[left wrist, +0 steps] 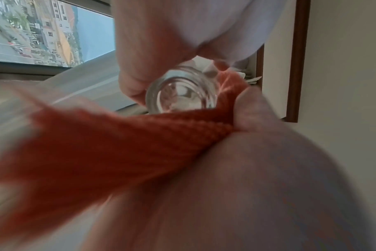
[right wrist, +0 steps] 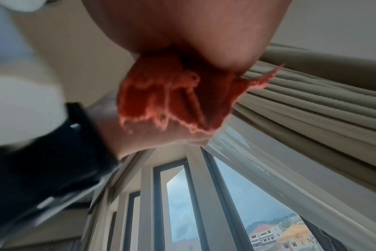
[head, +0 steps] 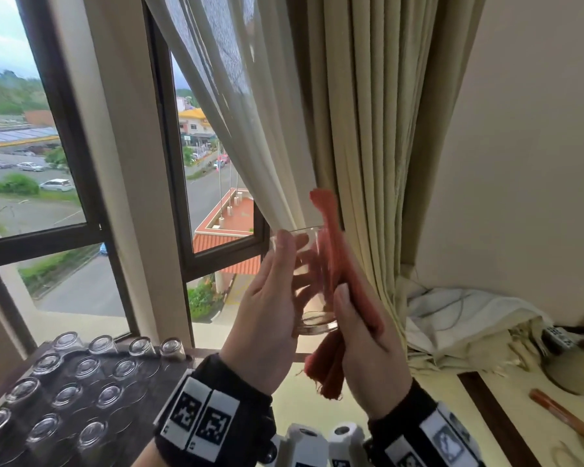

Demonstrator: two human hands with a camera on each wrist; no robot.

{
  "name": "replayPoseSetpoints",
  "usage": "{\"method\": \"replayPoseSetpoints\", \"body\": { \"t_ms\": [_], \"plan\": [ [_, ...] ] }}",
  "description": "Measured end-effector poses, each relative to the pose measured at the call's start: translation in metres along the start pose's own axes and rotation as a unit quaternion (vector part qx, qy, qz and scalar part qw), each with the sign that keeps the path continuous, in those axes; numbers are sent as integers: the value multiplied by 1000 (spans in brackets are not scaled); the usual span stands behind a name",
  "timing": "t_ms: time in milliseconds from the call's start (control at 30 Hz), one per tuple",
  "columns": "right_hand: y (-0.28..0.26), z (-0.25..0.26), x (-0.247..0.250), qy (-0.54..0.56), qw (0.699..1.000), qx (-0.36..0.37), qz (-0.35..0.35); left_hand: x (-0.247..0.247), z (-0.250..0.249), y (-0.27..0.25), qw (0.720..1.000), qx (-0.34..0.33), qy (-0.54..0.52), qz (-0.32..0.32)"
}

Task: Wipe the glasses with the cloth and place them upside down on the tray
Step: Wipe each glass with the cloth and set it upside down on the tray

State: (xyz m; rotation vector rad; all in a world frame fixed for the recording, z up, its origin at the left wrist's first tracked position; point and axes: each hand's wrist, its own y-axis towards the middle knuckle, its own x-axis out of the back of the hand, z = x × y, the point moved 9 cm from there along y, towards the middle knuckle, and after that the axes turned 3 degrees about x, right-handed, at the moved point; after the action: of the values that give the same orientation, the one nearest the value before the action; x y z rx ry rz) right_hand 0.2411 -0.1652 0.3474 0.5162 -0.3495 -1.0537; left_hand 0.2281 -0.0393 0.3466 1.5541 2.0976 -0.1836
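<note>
I hold a clear glass point(head: 309, 281) upright in front of the window, my left hand point(head: 270, 298) wrapped round its side with the fingers showing through it. My right hand point(head: 361, 335) grips a folded red cloth point(head: 331, 264) and presses it against the glass's right side; the cloth's ends stick out above and below the hand. The left wrist view shows the glass's thick base point(left wrist: 180, 95) with the red cloth point(left wrist: 118, 144) beside it. In the right wrist view only the bunched cloth point(right wrist: 172, 95) under my palm is visible. A dark tray point(head: 155, 382) at lower left carries several upturned glasses point(head: 81, 369).
A window point(head: 91, 163) with dark frames fills the left. Sheer and beige curtains point(head: 368, 129) hang just behind the glass. At the right, a cream table point(head: 452, 416) holds crumpled white fabric point(head: 469, 318), a wooden stick point(head: 567, 419) and small clutter.
</note>
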Motion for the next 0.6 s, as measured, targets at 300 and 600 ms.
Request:
{"method": "replayPoseSetpoints", "body": {
  "t_ms": [300, 600],
  "plan": [
    [-33, 5, -5, -193, 960, 182, 86, -10, 15, 11, 997, 79, -21, -5],
    [12, -8, 46, 19, 1000, -9, -1, -46, 32, 6, 997, 67, 27, -39]
  ]
}}
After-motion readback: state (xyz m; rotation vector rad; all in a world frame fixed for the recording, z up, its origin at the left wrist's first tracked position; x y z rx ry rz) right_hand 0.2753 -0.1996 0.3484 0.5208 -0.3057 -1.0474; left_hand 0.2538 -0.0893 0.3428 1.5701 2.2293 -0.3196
